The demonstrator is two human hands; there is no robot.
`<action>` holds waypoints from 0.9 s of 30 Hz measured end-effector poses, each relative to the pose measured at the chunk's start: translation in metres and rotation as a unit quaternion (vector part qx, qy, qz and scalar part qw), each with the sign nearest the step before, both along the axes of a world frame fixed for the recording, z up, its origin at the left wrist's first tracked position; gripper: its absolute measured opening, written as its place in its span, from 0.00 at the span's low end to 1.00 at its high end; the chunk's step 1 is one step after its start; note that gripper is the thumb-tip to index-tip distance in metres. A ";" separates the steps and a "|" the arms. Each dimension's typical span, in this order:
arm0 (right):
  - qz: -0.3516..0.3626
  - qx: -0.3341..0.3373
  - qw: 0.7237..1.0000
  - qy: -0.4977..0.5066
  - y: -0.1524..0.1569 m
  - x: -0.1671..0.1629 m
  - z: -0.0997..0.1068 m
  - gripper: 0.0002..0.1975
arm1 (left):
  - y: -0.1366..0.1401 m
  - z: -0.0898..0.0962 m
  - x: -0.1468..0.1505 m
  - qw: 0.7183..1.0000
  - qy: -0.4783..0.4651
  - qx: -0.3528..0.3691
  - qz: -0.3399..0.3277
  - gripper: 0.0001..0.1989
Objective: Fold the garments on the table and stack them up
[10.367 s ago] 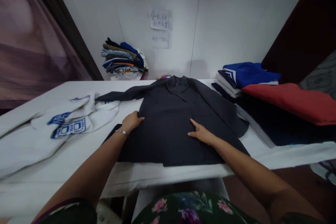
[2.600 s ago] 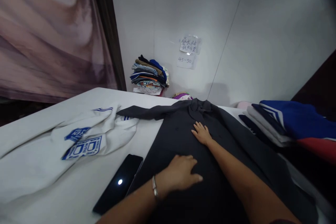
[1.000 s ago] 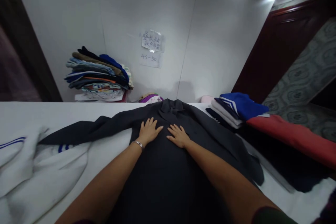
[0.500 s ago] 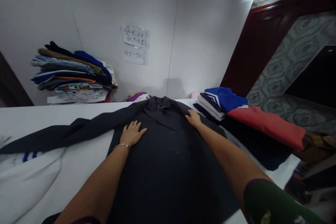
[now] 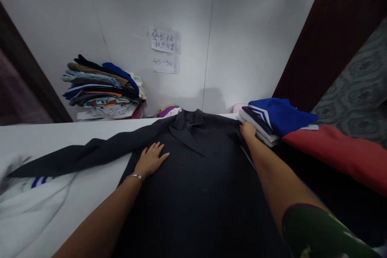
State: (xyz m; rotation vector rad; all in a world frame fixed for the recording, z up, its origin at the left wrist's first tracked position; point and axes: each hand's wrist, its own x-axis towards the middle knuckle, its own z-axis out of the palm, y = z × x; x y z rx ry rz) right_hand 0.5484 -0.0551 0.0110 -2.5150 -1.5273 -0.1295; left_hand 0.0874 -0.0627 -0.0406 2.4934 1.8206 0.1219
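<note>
A dark long-sleeved collared shirt (image 5: 199, 185) lies spread over the white table, its collar pointing at the wall. One sleeve stretches out to the left; on the right, the far part of the other sleeve is hidden. My left hand (image 5: 150, 160) rests flat on the left chest of the shirt, fingers spread, a bracelet at the wrist. At the right shoulder my right hand (image 5: 248, 130) has its fingers closed on the sleeve, close against a stack of folded clothes (image 5: 261, 123).
A tall pile of folded clothes (image 5: 104, 84) stands at the back left. White clothing (image 5: 33, 205) with blue stripes lies left. On the right are a blue garment (image 5: 279, 115) and a red one (image 5: 335, 145). Paper notes (image 5: 165, 50) hang on the wall.
My right hand has moved outward to the right from the shirt's shoulder, drawing the sleeve with it. My left hand stays flat on the chest. The view has turned slightly left.
</note>
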 end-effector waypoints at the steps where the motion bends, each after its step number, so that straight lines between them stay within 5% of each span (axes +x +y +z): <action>1: -0.005 -0.010 1.000 0.004 0.001 0.005 -0.004 0.19 | 0.000 0.000 0.000 1.000 0.003 -0.002 0.002 0.33; 6: 0.002 -0.062 0.997 0.043 0.002 0.013 -0.019 0.16 | 0.002 -0.001 -0.001 1.000 0.005 -0.004 0.002 0.33; 11: 0.057 -0.001 0.998 0.033 0.009 -0.011 0.008 0.24 | 0.002 -0.003 -0.002 1.000 0.001 0.004 -0.003 0.33; 14: 0.194 0.034 0.980 0.021 0.008 -0.052 0.012 0.26 | 0.003 -0.005 -0.002 1.000 -0.007 0.013 -0.004 0.32; 17: 0.352 -0.005 0.936 0.020 0.011 -0.083 -0.002 0.30 | 0.002 -0.005 -0.002 1.000 -0.010 0.015 -0.002 0.31; 22: 0.118 -0.117 0.986 0.018 0.037 -0.063 -0.027 0.35 | 0.000 -0.003 -0.002 1.000 -0.005 0.005 -0.001 0.33; 27: 0.077 -0.154 0.985 0.032 0.055 -0.038 -0.039 0.33 | 0.000 -0.004 -0.002 1.000 0.004 0.004 0.000 0.33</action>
